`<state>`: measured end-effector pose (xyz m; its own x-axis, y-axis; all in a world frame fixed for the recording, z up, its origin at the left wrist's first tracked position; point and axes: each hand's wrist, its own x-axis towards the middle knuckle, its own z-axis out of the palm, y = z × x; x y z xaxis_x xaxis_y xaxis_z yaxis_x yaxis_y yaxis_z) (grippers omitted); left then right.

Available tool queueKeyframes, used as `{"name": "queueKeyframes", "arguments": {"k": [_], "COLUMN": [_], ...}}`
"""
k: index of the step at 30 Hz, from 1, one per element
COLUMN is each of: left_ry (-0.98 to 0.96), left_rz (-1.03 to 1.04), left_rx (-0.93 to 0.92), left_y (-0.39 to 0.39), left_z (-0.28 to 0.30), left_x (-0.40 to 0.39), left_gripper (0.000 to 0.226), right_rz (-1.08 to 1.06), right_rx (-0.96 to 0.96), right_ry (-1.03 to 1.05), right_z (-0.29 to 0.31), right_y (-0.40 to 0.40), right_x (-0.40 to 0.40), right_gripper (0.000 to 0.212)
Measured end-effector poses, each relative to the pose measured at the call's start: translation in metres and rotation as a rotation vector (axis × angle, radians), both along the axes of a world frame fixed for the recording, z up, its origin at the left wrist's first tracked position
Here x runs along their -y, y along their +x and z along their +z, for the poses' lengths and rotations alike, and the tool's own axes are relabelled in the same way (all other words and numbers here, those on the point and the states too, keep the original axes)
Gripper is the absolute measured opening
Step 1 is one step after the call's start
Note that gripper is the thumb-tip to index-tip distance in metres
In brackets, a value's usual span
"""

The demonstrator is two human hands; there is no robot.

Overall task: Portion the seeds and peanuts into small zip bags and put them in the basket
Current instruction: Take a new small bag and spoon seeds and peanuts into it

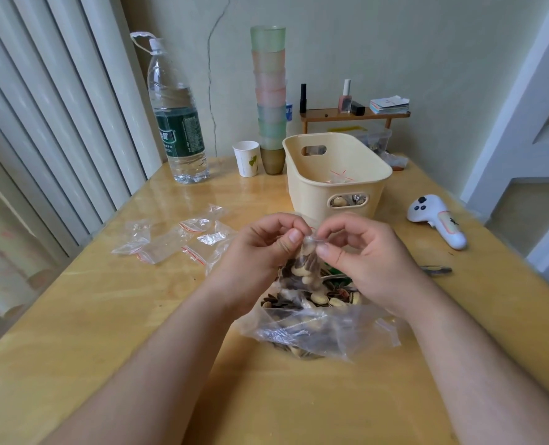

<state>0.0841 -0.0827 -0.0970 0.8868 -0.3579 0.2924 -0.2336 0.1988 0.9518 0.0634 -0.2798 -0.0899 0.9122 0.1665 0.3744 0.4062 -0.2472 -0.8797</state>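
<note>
Above big clear supply bag of seeds and peanuts [311, 329]: left hand [266, 248], right hand [359, 252] pinch small filled zip bag [302, 268] top, likely sealing; spills drop back. Cream plastic basket [337, 175] at 12 o'clock, handy.

The basket [337, 175] is cream, the surface [106, 316] honey-yellow wood. The clear empty bags [183, 240] carry red zip stripes. The bottle [178, 123] wears a dark green label.

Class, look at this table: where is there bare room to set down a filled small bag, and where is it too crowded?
Free: the near table on the left, below the empty zip bags; also the strip between the water bottle and those bags. Crowded: the middle, where both hands, left and right, work over the big bag, and the back edge.
</note>
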Motion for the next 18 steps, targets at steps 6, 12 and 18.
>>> {"name": "queueKeyframes", "arguments": {"k": [6, 12, 18], "left_ry": [-0.009, -0.081, 0.024], "left_rz": [0.029, 0.043, 0.076], "left_rx": [0.03, 0.014, -0.085], "left_y": [-0.0013, -0.0004, -0.0031], "left_z": [-0.002, -0.0024, -0.0024], "left_x": [0.0031, 0.0047, 0.0066], "left_gripper": [0.01, 0.03, 0.02], "right_rz": [-0.052, -0.276, -0.227], "right_rx": [0.076, 0.373, 0.29], "right_ry": [-0.303, -0.163, -0.151], "right_z": [0.0034, 0.0024, -0.0005], "right_y": [-0.0042, -0.0001, -0.0006], "right_x": [0.0031, 0.002, 0.0006], "right_gripper": [0.018, 0.019, 0.024]}}
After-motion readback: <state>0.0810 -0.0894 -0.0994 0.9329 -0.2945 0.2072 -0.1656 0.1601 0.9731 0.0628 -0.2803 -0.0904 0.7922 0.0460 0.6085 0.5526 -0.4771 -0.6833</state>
